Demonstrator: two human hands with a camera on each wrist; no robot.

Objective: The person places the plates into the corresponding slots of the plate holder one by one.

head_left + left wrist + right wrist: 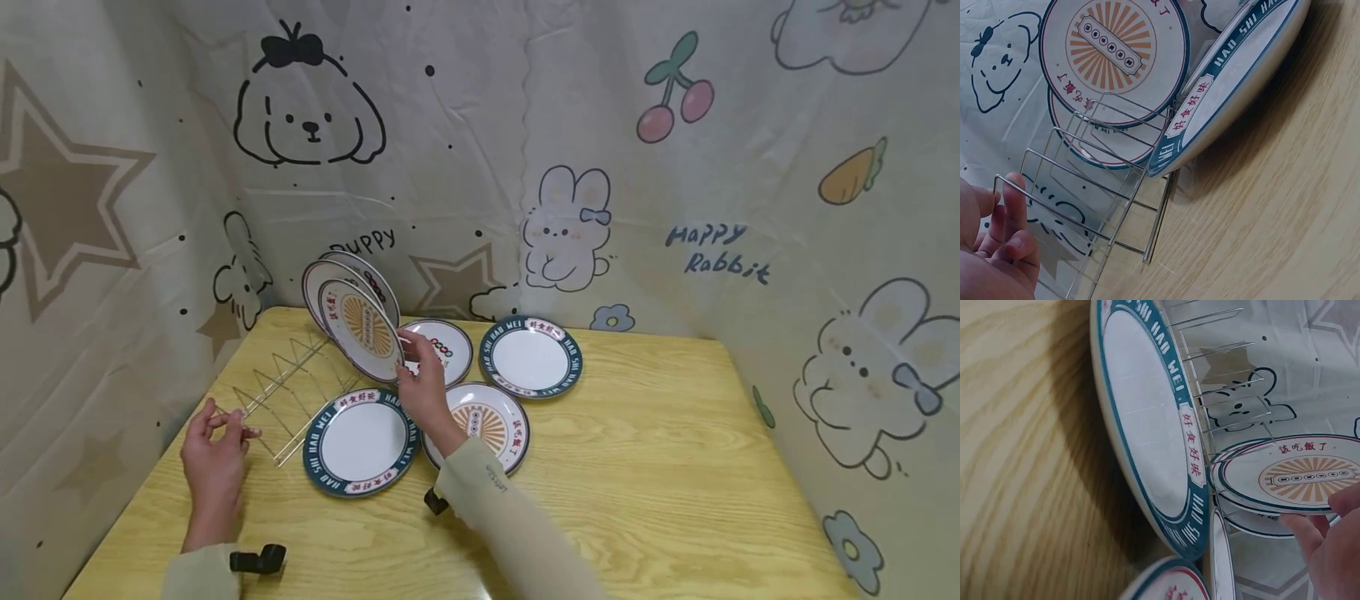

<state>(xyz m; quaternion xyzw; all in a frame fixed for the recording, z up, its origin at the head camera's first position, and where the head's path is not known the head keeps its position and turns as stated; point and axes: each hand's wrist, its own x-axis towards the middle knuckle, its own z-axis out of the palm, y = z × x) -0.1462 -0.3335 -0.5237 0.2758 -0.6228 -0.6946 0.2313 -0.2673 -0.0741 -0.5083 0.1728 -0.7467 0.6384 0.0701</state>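
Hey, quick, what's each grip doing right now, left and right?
Left grip: closed, holding the near end of the wire rack.
Right grip: closed, holding the tilted orange-sunburst plate by its edge.

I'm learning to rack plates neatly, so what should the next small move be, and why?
Probably ease the leaning sunburst plate down to settle it in the wire rack: the right hand pinches its rim, its lower part shows behind the rack's wires, and the left hand holds the rack's near end, which should help.
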